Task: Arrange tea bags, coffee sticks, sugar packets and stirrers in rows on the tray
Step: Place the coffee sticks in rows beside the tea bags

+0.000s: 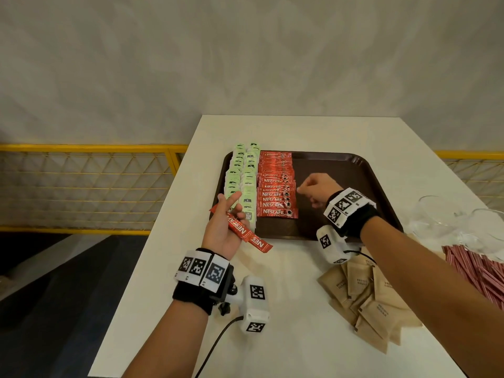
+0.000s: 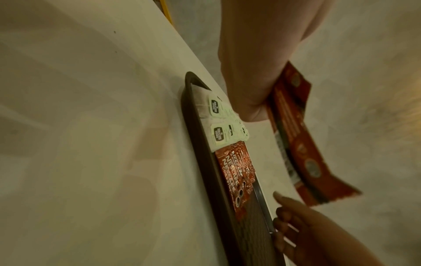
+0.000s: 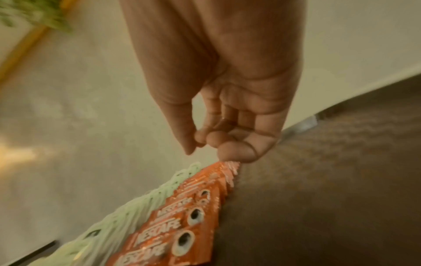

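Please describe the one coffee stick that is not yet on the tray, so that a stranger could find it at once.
Start at the brown tray on the white table. At its near left corner, the left hand holds a red coffee stick. Unlike the row of red sticks lying flat on the tray, this one sits slanted in the fingers.

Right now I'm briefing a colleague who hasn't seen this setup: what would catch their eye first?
The brown tray holds neat rows: green tea bags along its left edge, red coffee sticks beside them. The left hand holds more coffee sticks near the tray's front left corner. Brown sugar packets lie heaped on the table, front right.
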